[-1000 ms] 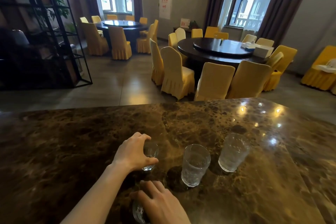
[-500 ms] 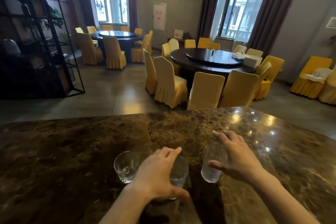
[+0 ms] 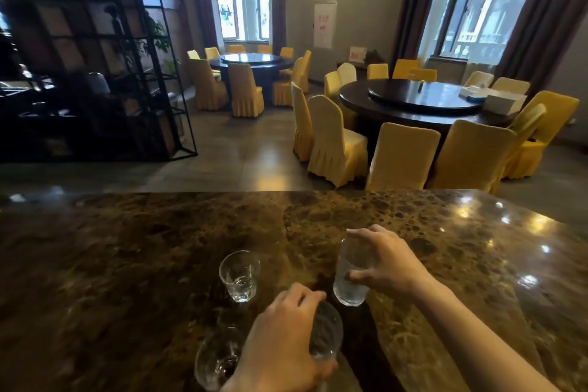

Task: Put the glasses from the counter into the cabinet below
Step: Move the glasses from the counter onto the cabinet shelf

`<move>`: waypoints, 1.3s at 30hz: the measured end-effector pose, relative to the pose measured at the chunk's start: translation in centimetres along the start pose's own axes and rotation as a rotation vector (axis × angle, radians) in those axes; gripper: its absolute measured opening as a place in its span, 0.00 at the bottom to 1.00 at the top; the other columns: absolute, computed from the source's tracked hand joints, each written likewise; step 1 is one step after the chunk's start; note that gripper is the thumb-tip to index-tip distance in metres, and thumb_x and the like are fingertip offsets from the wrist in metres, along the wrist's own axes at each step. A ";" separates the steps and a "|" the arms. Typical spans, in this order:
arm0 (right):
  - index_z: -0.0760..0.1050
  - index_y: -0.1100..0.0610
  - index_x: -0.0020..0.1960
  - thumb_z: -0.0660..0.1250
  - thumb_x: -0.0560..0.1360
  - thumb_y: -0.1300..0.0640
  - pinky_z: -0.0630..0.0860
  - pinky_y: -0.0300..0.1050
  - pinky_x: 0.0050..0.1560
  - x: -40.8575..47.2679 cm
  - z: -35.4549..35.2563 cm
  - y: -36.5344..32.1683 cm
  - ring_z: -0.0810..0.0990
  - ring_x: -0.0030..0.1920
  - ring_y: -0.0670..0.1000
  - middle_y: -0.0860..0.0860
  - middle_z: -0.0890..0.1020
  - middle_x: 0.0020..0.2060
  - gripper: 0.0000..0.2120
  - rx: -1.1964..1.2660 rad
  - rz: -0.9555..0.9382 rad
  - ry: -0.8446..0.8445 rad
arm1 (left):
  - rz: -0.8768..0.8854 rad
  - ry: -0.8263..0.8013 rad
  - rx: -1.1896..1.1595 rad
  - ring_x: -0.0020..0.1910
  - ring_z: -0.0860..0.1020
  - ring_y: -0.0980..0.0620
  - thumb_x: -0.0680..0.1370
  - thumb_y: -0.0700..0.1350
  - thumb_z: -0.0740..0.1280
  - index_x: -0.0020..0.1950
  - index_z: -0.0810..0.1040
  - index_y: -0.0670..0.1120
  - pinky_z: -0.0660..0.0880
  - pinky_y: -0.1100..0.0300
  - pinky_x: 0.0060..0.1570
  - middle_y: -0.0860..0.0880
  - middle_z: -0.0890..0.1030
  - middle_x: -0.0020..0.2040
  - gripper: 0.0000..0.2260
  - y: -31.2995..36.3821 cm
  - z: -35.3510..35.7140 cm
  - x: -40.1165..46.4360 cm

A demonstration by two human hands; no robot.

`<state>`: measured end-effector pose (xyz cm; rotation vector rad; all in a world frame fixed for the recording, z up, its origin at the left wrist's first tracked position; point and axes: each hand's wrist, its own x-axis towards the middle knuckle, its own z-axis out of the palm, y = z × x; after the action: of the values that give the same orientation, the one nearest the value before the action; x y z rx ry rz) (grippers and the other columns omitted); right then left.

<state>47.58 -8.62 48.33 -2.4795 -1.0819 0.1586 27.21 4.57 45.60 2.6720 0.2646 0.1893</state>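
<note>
Several clear glasses are on the dark brown marble counter (image 3: pixel 127 264). A short tumbler (image 3: pixel 239 275) stands free in the middle. My right hand (image 3: pixel 385 264) grips a tall textured glass (image 3: pixel 348 278) from its right side, thumb in front and fingers behind. My left hand (image 3: pixel 283 340) is closed from above over another textured glass (image 3: pixel 326 332) near the counter's front edge. A further short glass (image 3: pixel 216 360) stands at the bottom of the view, partly hidden by my left hand. The cabinet below is out of sight.
Beyond the counter's far edge lies a dining room with round dark tables (image 3: pixel 413 102) and yellow-covered chairs (image 3: pixel 404 156). A black metal shelf unit (image 3: pixel 95 73) stands at the left. Ceiling lights reflect on the counter's right part.
Both hands have closed on their glasses; my left hand has drawn its glass nearer to me. The view has tipped down a little, bringing the near short glass into view.
</note>
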 end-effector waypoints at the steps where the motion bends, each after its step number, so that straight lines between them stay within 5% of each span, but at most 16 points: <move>1: 0.71 0.46 0.72 0.80 0.63 0.42 0.78 0.45 0.57 0.7 0.3 -0.9 0.76 0.57 0.48 0.45 0.75 0.57 0.40 0.005 -0.023 -0.001 | -0.001 -0.028 0.004 0.67 0.66 0.60 0.68 0.63 0.74 0.76 0.61 0.60 0.70 0.54 0.67 0.63 0.65 0.65 0.40 0.3 0.1 -0.4; 14: 0.72 0.46 0.72 0.81 0.63 0.42 0.79 0.47 0.55 4.3 3.8 -6.4 0.76 0.59 0.51 0.47 0.76 0.60 0.40 -0.061 -0.168 -0.067 | 0.014 0.053 0.006 0.69 0.65 0.57 0.81 0.52 0.65 0.78 0.59 0.59 0.69 0.58 0.67 0.57 0.66 0.70 0.27 2.5 1.2 -1.3; 26: 0.68 0.44 0.74 0.81 0.66 0.48 0.77 0.42 0.57 3.7 3.9 -6.3 0.73 0.65 0.51 0.46 0.73 0.65 0.40 -0.029 -0.135 -0.111 | -0.030 -0.001 0.001 0.72 0.63 0.55 0.72 0.62 0.71 0.77 0.54 0.60 0.65 0.55 0.71 0.59 0.62 0.73 0.39 1.9 1.4 -0.6; 29: 0.65 0.44 0.76 0.79 0.68 0.46 0.76 0.47 0.63 3.1 3.3 -6.6 0.71 0.68 0.51 0.47 0.71 0.68 0.40 -0.026 -0.134 -0.110 | 0.011 0.090 -0.015 0.72 0.63 0.59 0.71 0.71 0.65 0.77 0.49 0.65 0.65 0.60 0.70 0.63 0.59 0.74 0.40 2.0 0.9 -2.1; 31: 0.64 0.45 0.77 0.76 0.70 0.42 0.75 0.49 0.66 2.6 2.6 -7.0 0.70 0.69 0.50 0.47 0.71 0.70 0.39 -0.028 -0.150 -0.042 | 0.002 0.241 -0.031 0.68 0.66 0.65 0.66 0.78 0.61 0.76 0.56 0.68 0.67 0.64 0.67 0.67 0.64 0.71 0.40 1.3 0.1 -4.2; 34: 0.67 0.44 0.74 0.74 0.72 0.40 0.76 0.46 0.64 2.0 1.6 -8.5 0.72 0.67 0.48 0.45 0.73 0.67 0.34 -0.017 -0.254 0.102 | -0.095 0.421 -0.090 0.62 0.73 0.65 0.64 0.74 0.66 0.68 0.67 0.68 0.70 0.65 0.63 0.66 0.73 0.63 0.33 -1.9 -2.0 -7.2; 39: 0.67 0.42 0.73 0.75 0.72 0.43 0.76 0.49 0.63 2.7 3.3 -13.0 0.74 0.64 0.48 0.45 0.73 0.66 0.33 -0.057 -0.362 0.047 | -0.274 0.266 -0.036 0.69 0.62 0.65 0.62 0.76 0.69 0.72 0.53 0.68 0.62 0.63 0.71 0.66 0.60 0.69 0.44 -7.6 -4.9 -9.5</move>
<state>39.84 2.26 51.09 -2.2742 -1.5080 -0.0397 15.91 11.25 45.72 2.5376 0.6979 0.4579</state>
